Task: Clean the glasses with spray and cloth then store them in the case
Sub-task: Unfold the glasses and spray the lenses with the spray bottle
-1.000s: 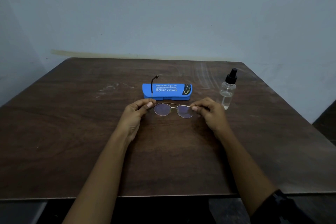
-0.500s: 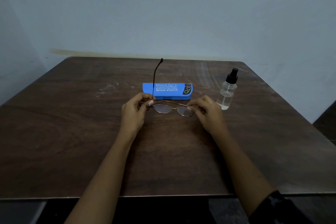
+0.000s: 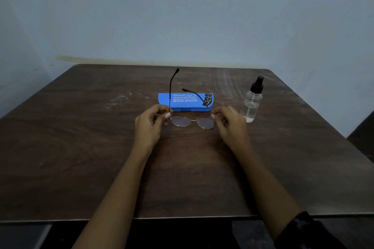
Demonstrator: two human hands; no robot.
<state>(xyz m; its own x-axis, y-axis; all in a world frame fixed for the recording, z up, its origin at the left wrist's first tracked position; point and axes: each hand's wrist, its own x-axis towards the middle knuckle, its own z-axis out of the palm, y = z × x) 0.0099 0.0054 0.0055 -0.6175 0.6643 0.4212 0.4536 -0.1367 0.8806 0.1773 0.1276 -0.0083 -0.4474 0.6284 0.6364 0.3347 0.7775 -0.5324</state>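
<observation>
Thin metal-framed glasses (image 3: 192, 122) hang just above the table's middle, lenses facing me. My left hand (image 3: 150, 124) pinches the left hinge, and that temple arm stands straight up. My right hand (image 3: 229, 122) pinches the right hinge, and the right temple arm swings out over the case. A closed blue glasses case (image 3: 185, 101) with white lettering lies just behind the glasses. To the right of my right hand stands a clear spray bottle (image 3: 252, 100) with a black nozzle. No cloth is in view.
The dark wooden table (image 3: 81, 157) runs to a pale wall at the back. Its front edge is close to me and its right edge drops off past the bottle. Faint white smears mark the table behind the case.
The left temple arm has been unfolded to stand upright, and the right temple arm has begun to open out over the case. Both hands stay at the hinges.
</observation>
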